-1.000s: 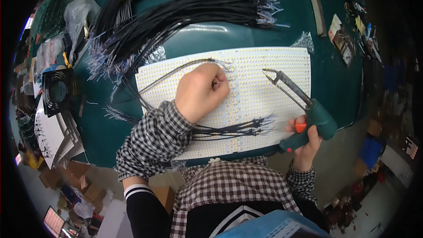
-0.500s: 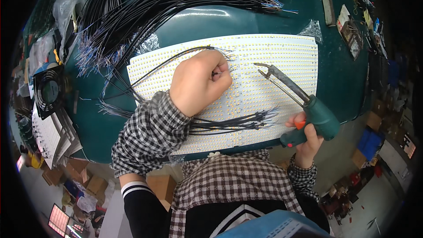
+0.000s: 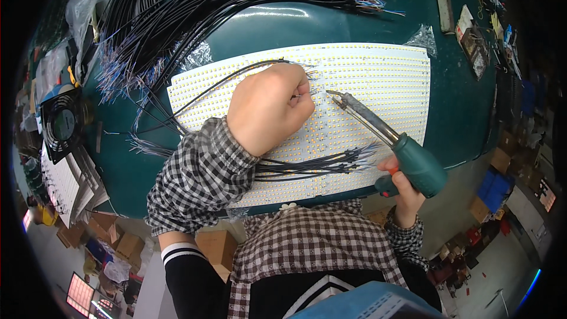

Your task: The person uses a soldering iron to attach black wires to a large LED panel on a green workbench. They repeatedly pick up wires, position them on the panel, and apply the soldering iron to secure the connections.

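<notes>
My right hand (image 3: 406,194) is wrapped round a green soldering gun (image 3: 418,166) right of centre, tip over the white light board (image 3: 378,74) mid-frame. My left hand (image 3: 267,104)'s pinched tight, apparently on a thin wire, mostly hidden.

Both hands up front, left reaching farther out than right.
Left forearm (image 3: 204,168) comes up from lower left, angled right; left hand (image 3: 269,103) is back-up, fingers curled under, thumb in against the index finger, a tight pinch. Right forearm (image 3: 407,245) looks short, near-vertical at lower right; right hand (image 3: 406,196) is wrapped in a closed grip, fingers bent, some hidden. Hands well apart.
</notes>
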Available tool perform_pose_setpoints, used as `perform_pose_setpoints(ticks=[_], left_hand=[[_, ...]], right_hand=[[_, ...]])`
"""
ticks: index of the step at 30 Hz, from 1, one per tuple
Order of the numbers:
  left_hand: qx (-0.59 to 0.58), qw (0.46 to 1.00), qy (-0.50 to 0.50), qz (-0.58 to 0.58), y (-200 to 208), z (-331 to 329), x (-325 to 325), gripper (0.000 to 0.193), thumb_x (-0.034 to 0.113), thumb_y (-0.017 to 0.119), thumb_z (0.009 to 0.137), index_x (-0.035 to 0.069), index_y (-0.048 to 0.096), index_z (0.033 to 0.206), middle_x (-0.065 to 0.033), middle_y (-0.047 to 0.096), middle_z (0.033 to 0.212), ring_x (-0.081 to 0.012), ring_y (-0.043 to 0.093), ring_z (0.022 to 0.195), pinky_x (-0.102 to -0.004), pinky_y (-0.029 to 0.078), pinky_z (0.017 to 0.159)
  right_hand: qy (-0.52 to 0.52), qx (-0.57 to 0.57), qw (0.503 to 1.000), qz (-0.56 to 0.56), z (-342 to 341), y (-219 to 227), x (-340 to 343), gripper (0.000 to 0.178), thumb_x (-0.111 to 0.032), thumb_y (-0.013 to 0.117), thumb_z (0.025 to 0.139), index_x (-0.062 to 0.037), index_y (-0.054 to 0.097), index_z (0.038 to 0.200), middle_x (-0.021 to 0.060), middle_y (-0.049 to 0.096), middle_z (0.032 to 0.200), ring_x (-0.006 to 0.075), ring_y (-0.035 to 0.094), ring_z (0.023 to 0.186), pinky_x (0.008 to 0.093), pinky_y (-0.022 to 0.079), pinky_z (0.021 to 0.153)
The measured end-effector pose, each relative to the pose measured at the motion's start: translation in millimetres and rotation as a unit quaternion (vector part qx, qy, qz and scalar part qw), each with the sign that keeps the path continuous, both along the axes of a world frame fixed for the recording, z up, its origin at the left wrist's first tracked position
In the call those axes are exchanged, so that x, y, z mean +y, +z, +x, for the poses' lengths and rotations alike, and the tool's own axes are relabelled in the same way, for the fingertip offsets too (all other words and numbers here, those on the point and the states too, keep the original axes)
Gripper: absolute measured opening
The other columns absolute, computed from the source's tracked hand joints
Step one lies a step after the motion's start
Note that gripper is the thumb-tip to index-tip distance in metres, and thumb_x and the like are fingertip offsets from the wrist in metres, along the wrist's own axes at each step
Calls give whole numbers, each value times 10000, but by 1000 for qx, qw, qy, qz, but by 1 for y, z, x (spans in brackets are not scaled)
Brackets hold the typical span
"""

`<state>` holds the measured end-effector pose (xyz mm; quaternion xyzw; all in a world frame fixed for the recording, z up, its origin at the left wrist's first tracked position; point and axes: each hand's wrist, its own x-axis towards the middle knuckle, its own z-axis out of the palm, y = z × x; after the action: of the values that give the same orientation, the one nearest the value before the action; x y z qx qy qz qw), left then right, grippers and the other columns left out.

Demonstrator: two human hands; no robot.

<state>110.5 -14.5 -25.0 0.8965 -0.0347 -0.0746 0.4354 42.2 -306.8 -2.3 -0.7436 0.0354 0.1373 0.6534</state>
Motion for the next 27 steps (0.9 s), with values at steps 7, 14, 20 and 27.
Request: perform_pose_setpoints(ticks=[7, 14, 20, 27], left_hand=[[-9, 1000, -8, 3, 0, 1, 0, 61, 58, 676, 762, 27, 632, 790, -90, 626, 714, -207, 602, 577, -303, 483, 543], [-2, 1000, -6, -3, 1, 0, -2, 65, 56, 665, 756, 23, 612, 775, -113, 619, 719, -254, 604, 595, -346, 484, 552], [-13, 1000, -11, 8, 1, 1, -2, 59, 41, 670, 758, 25, 624, 790, -95, 617, 712, -217, 595, 573, -307, 474, 535], [-7, 1000, -12, -4, 3, 1, -2, 76, 51, 658, 746, 21, 592, 764, -132, 607, 721, -300, 600, 609, -389, 481, 559]], right_hand=[[19, -13, 998, -51, -3, -5, -2, 234, -71, 762, 748, 43, 708, 945, 151, 687, 989, 214, 654, 894, 343, 524, 807], [55, -37, 996, -53, -4, -9, -3, 535, -28, 774, 760, 81, 562, 1239, 125, 685, 1040, 176, 672, 880, 334, 534, 842], [34, -21, 999, -7, -2, -8, 3, 567, -11, 778, 756, 95, 543, 1261, 145, 688, 1038, 175, 683, 888, 325, 543, 840], [49, -42, 997, -37, -2, -11, 0, 597, -9, 782, 756, 107, 523, 1281, 145, 695, 1004, 179, 682, 873, 323, 548, 815]])
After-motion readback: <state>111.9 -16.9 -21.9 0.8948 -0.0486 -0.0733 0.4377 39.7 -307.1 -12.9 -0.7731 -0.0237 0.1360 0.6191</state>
